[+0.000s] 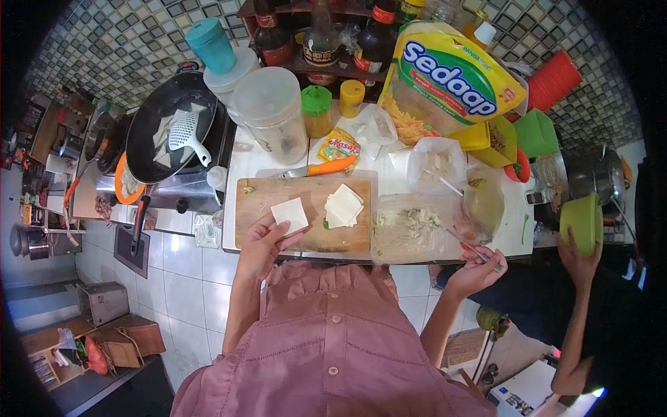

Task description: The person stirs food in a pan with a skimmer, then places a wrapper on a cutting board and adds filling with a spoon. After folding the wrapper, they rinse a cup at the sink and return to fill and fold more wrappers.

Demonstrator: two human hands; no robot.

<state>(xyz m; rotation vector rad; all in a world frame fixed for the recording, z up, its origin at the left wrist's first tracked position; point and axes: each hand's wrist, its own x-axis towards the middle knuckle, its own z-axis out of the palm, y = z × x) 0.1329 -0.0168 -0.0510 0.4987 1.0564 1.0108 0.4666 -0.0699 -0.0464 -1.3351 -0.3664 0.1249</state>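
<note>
A square white wrapper [290, 215] lies across the fingers of my left hand [262, 240], with the thumb on it, above the left part of the wooden cutting board [306, 241]. More wrappers [344, 206] are stacked on the board's right half, beside a small green piece. My right hand [474, 272] grips the handle of a metal spoon [464, 242], whose far end reaches into the pale chopped filling [417, 221] in a clear shallow container [389, 247]. An orange-handled knife [332, 165] rests behind the board.
A black pan [156, 118] with a white slotted spatula [186, 135] is on the stove at left. Jars [269, 104], a Sedaap bag [451, 76] and a plastic bag [436, 165] stand behind. At right, another person's hand [579, 258] holds a green container [581, 221].
</note>
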